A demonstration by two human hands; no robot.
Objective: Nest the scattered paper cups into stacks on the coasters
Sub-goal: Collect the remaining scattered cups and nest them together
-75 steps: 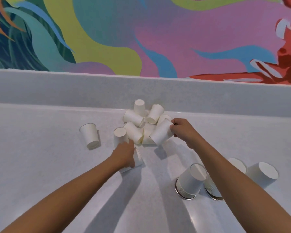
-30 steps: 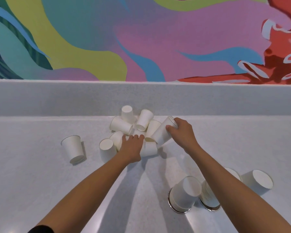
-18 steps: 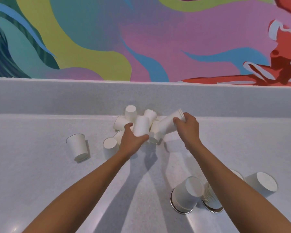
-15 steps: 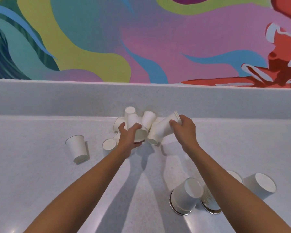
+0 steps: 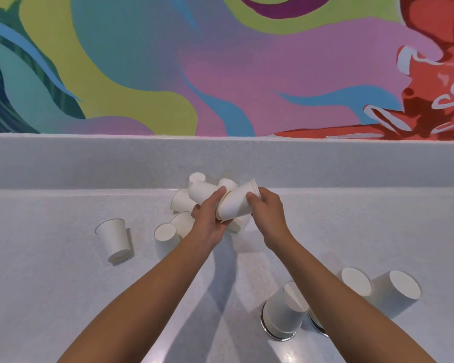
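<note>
A short nest of paper cups (image 5: pixel 236 205), gripped in the right hand (image 5: pixel 266 213), lies against a single cup (image 5: pixel 202 193) clasped by the left hand (image 5: pixel 207 224), above the loose pile (image 5: pixel 182 201) near the counter's (image 5: pixel 63 284) back edge. A stack (image 5: pixel 283 313) stands on a coaster (image 5: pixel 277 336) front right.

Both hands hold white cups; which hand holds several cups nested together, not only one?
The right hand: its nested stack shows several rims layered at the end by the fingers. The left hand grips a single cup.
</note>
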